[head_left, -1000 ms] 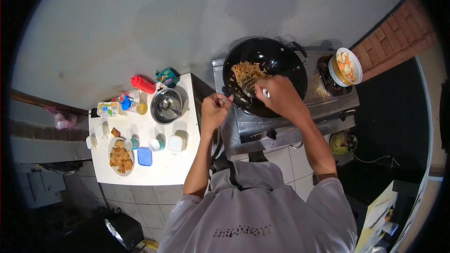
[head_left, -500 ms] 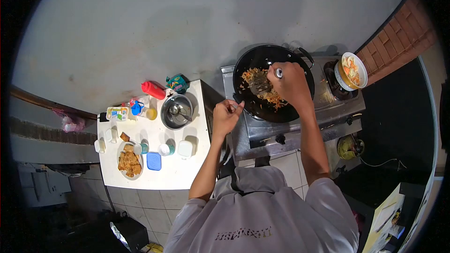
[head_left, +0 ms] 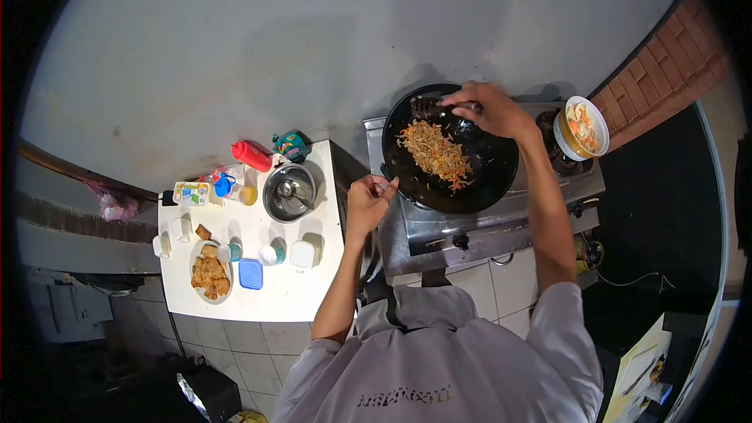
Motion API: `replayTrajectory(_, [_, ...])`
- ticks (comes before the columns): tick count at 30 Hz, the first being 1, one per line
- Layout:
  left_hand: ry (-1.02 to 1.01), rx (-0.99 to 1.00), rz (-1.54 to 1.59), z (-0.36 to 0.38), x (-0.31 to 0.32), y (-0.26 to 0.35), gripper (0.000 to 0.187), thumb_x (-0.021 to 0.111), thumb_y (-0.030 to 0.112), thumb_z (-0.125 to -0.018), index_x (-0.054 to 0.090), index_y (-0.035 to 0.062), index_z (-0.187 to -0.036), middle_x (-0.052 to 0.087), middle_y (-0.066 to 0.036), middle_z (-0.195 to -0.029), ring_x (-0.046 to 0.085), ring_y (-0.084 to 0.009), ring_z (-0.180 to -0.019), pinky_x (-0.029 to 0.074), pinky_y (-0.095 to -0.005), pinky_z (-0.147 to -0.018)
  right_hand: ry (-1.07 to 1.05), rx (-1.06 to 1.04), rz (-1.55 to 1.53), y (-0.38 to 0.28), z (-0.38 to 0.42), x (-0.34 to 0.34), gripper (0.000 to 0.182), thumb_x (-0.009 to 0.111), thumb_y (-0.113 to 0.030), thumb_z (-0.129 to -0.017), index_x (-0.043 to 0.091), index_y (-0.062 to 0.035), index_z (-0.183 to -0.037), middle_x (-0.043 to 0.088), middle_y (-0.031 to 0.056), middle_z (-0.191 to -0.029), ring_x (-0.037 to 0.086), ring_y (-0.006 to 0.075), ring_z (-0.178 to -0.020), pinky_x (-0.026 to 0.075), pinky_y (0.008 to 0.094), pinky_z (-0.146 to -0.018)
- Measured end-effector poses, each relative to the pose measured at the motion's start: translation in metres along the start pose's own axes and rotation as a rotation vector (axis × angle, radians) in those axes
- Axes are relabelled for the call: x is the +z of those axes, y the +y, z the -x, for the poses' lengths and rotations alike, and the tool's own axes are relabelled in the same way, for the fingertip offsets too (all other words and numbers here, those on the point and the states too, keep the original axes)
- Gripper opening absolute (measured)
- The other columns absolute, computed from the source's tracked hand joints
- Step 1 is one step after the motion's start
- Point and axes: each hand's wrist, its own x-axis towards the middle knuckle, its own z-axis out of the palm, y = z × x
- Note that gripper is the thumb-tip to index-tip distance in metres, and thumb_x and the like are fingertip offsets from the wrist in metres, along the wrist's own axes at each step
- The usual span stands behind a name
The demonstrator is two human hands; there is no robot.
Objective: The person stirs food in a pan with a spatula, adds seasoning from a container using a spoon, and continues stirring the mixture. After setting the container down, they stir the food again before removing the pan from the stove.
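Note:
A black wok (head_left: 489, 180) sits on the stove, holding a heap of shredded food with orange bits (head_left: 435, 153), perhaps noodles and carrot. My left hand (head_left: 370, 202) is closed at the wok's left edge, its fingertips pinched around the side handle. Over the far right part of the wok is my right hand (head_left: 489, 110), wrapped round the handle of a spatula. The dark spatula blade (head_left: 428, 108) is at the far side of the wok, beyond the food; the hand covers most of its handle.
Right of the wok, a bowl of sliced vegetables (head_left: 583, 127) stands on the other burner. To the left, a white table (head_left: 270, 301) carries a metal bowl with a ladle (head_left: 274, 207), a plate of fried food (head_left: 211, 274), a red bottle (head_left: 251, 155), several small containers and a blue lid (head_left: 250, 274).
My right hand has moved up, taking the spatula from the middle of the food to the wok's far side. The food is now gathered into one heap. My left hand stays at the wok's edge.

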Motion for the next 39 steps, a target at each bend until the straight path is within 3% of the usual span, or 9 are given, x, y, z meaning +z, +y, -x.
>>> replayTrajectory(4, [0.03,-0.037,-0.043,0.002,-0.001,0.011,0.026,0.074,0.02,-0.081,0.061,-0.0027,-0.075,0.048,0.002,-0.056,0.042,-0.0047,-0.052,0.034,-0.0233,-0.048,-0.282,-0.159,-0.062,0.021,0.017,-0.004,0.016,0.063,-0.008,-0.086,0.067,-0.006,-0.102,0.063,0.0095,-0.08,0.057,0.0243,-0.071,0.046,0.0336,-0.066])
replayTrajectory(8, [0.094,-0.058,-0.021,0.004,0.003,0.009,0.025,0.073,0.018,-0.082,0.061,-0.0025,-0.077,0.048,0.002,-0.057,0.041,-0.0042,-0.052,0.034,-0.0227,-0.047,-0.326,0.011,-0.248,0.02,0.024,-0.032,0.018,0.061,-0.013,-0.089,0.066,-0.0061,-0.104,0.068,0.0103,-0.097,0.064,0.0202,-0.083,0.05,0.0332,-0.069])
replayTrajectory(10, [0.107,-0.063,0.049,0.006,0.005,0.011,0.022,0.072,0.016,-0.083,0.061,-0.0022,-0.079,0.049,0.003,-0.058,0.041,-0.0036,-0.051,0.032,-0.0221,-0.046,-0.274,0.328,-0.305,0.009,0.012,-0.039,0.022,0.061,-0.014,-0.089,0.066,-0.0059,-0.109,0.069,0.0122,-0.103,0.065,0.0194,-0.088,0.052,0.0351,-0.072])
replayTrajectory(15, [0.131,-0.085,0.138,0.01,0.006,0.027,0.014,0.068,0.011,-0.086,0.061,-0.0001,-0.08,0.048,0.006,-0.06,0.04,-0.0011,-0.053,0.031,-0.0198,-0.047,-0.22,-0.107,-0.251,0.048,-0.01,0.006,0.031,0.063,-0.013,-0.082,0.065,-0.0015,-0.111,0.068,0.0169,-0.105,0.067,0.0256,-0.086,0.052,0.0339,-0.076])
replayTrajectory(19, [0.151,-0.099,0.094,0.015,0.007,0.02,0.013,0.068,0.009,-0.087,0.061,-0.0003,-0.082,0.051,0.005,-0.062,0.042,-0.0008,-0.055,0.032,-0.0191,-0.05,-0.396,-0.132,-0.305,0.05,0.007,-0.011,0.029,0.062,-0.007,-0.082,0.065,-0.0014,-0.11,0.068,0.0166,-0.1,0.065,0.0253,-0.085,0.052,0.0335,-0.074])
replayTrajectory(24, [0.175,-0.147,0.158,0.014,0.009,0.027,0.011,0.066,0.009,-0.087,0.064,-0.0012,-0.086,0.056,0.002,-0.072,0.046,-0.005,-0.065,0.035,-0.0213,-0.058,-0.2,-0.055,-0.524,0.045,0.0,-0.016,0.028,0.062,-0.006,-0.084,0.066,-0.005,-0.112,0.067,0.0139,-0.085,0.063,0.0244,-0.077,0.05,0.0275,-0.07])
replayTrajectory(30, [0.124,-0.154,0.063,0.011,0.0,0.023,0.014,0.067,0.012,-0.087,0.063,-0.0012,-0.086,0.056,0.002,-0.071,0.045,-0.0044,-0.065,0.033,-0.0207,-0.057,-0.383,-0.059,-0.364,0.046,0.023,-0.022,0.026,0.064,-0.014,-0.085,0.066,-0.0013,-0.107,0.067,0.0187,-0.105,0.066,0.0305,-0.095,0.05,0.037,-0.083])
replayTrajectory(33, [0.117,-0.135,0.074,0.011,0.003,0.017,0.011,0.067,0.009,-0.086,0.063,-0.0007,-0.086,0.056,0.003,-0.068,0.045,-0.0034,-0.062,0.034,-0.0198,-0.056,-0.076,-0.085,-0.251,0.041,0.032,-0.037,0.024,0.064,-0.015,-0.085,0.067,-0.001,-0.104,0.068,0.0177,-0.1,0.066,0.0305,-0.091,0.05,0.0384,-0.081])
replayTrajectory(39, [0.113,-0.053,0.086,0.006,0.002,0.011,0.011,0.068,0.008,-0.085,0.062,-0.0014,-0.083,0.055,0.003,-0.064,0.046,-0.0032,-0.058,0.034,-0.0194,-0.052,-0.023,-0.007,-0.062,0.046,0.048,0.015,0.027,0.063,-0.015,-0.086,0.064,0.0008,-0.108,0.066,0.0193,-0.1,0.064,0.0347,-0.084,0.05,0.0394,-0.079])
